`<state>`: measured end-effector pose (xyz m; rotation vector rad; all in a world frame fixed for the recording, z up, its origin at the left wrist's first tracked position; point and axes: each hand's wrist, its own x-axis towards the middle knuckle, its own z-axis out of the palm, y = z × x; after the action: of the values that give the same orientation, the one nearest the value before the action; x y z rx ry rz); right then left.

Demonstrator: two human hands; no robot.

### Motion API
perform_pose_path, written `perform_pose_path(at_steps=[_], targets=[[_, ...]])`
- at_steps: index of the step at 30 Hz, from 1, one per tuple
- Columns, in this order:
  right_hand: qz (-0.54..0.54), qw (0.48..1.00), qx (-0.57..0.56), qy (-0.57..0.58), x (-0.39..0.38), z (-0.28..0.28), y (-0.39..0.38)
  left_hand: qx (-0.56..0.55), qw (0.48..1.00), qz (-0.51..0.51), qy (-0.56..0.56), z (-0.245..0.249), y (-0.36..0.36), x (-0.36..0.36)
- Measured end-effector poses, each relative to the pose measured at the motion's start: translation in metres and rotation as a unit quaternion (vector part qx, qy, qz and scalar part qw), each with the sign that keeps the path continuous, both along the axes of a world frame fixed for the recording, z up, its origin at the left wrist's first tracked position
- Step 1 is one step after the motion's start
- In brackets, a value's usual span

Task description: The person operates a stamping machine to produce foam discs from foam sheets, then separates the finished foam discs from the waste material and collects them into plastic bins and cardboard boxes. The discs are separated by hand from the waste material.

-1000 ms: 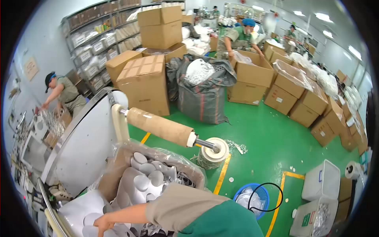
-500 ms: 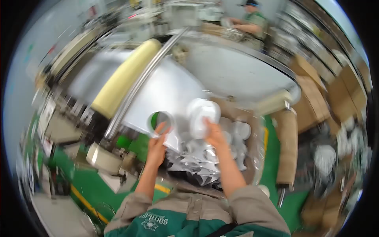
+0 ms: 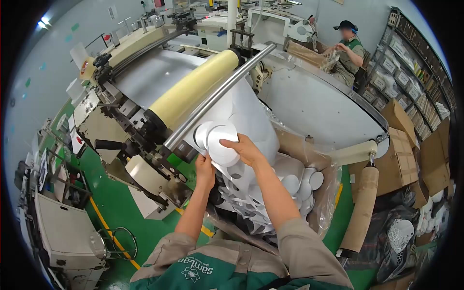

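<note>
My right hand (image 3: 245,150) is closed on a few white round discs (image 3: 223,137), thumb on top, in front of the steel bar. Just below and left of them, my left hand (image 3: 205,168) pinches the edge of a white sheet with round holes (image 3: 236,170). Its fingertips are partly hidden by the discs and sheet. The sheet comes down from the machine over a yellow roller (image 3: 195,87) and a steel bar (image 3: 220,96). Under my right forearm, a plastic-lined carton (image 3: 325,203) holds crumpled punched sheet and loose white discs (image 3: 290,183).
Machine parts with a black handle (image 3: 110,144) stand at left. A paper-covered roller (image 3: 361,208) sticks out at right, near open cartons (image 3: 394,150). At the back right, a person (image 3: 350,50) handles clear plastic by shelves (image 3: 406,72).
My right hand has brought the discs left and down, close to my left hand. They now overlap the hole at the sheet's edge. The camera view has shifted and is sharper.
</note>
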<state>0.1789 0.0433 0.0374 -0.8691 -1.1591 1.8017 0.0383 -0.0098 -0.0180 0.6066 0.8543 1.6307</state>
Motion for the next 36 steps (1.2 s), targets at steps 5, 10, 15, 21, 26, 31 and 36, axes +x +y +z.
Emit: perform_pose_path(at_steps=[5, 10, 15, 21, 26, 31, 36], targets=[[-0.044, 0.98, -0.074, 0.181, 0.038, -0.052, -0.014, -0.015, 0.994, -0.065, 0.084, 0.012, -0.005, -0.015], [-0.158, 0.954, -0.059, 0.246, 0.082, -0.054, -0.043, 0.007, 0.999, 0.024, -0.041, 0.022, 0.02, -0.04], [-0.073, 0.996, 0.046, -0.017, 0.031, 0.003, -0.003, 0.003, 0.997, 0.014, -0.077, 0.026, 0.025, -0.018], [0.026, 1.0, 0.009, 0.004, -0.003, -0.011, 0.016, -0.035, 0.996, -0.023, -0.074, 0.018, 0.009, -0.017], [-0.152, 0.954, -0.095, 0.241, 0.04, -0.062, -0.01, -0.002, 0.999, 0.031, -0.036, 0.034, 0.017, -0.035], [-0.163, 0.981, -0.02, 0.108, 0.052, -0.029, -0.003, 0.05, 0.994, 0.034, -0.093, 0.027, 0.033, -0.051], [-0.045, 0.996, 0.076, -0.009, -0.004, 0.02, 0.029, 0.06, 0.984, 0.039, -0.166, -0.001, 0.05, -0.058]])
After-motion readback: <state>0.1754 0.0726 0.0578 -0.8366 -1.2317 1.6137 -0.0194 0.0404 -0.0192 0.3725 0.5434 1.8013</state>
